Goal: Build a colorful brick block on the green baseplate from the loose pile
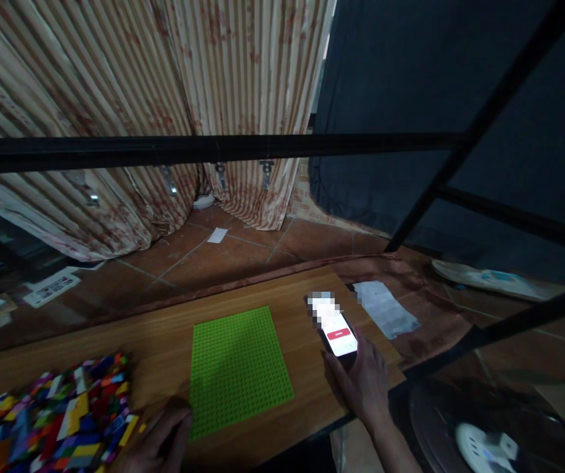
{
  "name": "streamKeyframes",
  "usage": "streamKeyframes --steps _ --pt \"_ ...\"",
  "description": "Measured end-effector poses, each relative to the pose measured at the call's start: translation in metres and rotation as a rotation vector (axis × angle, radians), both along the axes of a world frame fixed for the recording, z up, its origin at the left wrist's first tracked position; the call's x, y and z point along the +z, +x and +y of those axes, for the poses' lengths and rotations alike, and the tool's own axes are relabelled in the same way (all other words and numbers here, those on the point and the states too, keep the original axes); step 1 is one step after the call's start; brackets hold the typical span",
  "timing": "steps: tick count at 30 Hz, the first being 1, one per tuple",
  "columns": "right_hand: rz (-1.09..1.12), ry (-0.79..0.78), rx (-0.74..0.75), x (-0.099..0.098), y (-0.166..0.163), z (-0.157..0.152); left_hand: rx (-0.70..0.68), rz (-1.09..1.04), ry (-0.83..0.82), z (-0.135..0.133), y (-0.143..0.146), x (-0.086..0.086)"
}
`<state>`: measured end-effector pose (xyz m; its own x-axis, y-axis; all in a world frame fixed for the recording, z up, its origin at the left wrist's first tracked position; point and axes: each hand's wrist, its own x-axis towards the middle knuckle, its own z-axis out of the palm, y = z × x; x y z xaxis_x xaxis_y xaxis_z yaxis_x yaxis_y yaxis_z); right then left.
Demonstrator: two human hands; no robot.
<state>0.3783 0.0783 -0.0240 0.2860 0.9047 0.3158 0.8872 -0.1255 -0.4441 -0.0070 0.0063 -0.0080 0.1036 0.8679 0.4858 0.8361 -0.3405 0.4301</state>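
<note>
My right hand grips the lower end of a smartphone, thumb on one side and fingers on the other. The phone's screen is lit, with a red button on white; its upper part is blurred out. Between my hands a green studded baseplate lies flat on the wooden table. My left hand is at the baseplate's lower left edge, fingers curled in. Whatever may be inside those fingers is hidden. Just left of that hand spreads a pile of coloured building bricks.
A crumpled clear sheet lies past the table's right end on brown cloth. Black metal bars cross in front of striped curtains. A white power strip sits at lower right on a dark round surface. Papers lie on the tiled floor.
</note>
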Motion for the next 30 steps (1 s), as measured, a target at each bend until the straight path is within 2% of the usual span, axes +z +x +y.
streamKeyframes --steps 2,7,16,30 --pt "-0.003 -0.002 0.002 0.000 0.001 0.001 0.040 -0.048 0.011 -0.001 0.008 0.008" --pt "0.006 -0.013 0.001 -0.001 0.004 0.003 0.041 -0.107 -0.080 -0.004 0.019 0.020" --pt "-0.011 0.002 0.022 -0.004 0.005 0.005 0.042 -0.170 -0.112 -0.007 0.017 0.015" --pt "-0.078 -0.017 0.003 -0.002 0.004 0.003 0.033 -0.190 -0.132 -0.006 0.016 0.017"
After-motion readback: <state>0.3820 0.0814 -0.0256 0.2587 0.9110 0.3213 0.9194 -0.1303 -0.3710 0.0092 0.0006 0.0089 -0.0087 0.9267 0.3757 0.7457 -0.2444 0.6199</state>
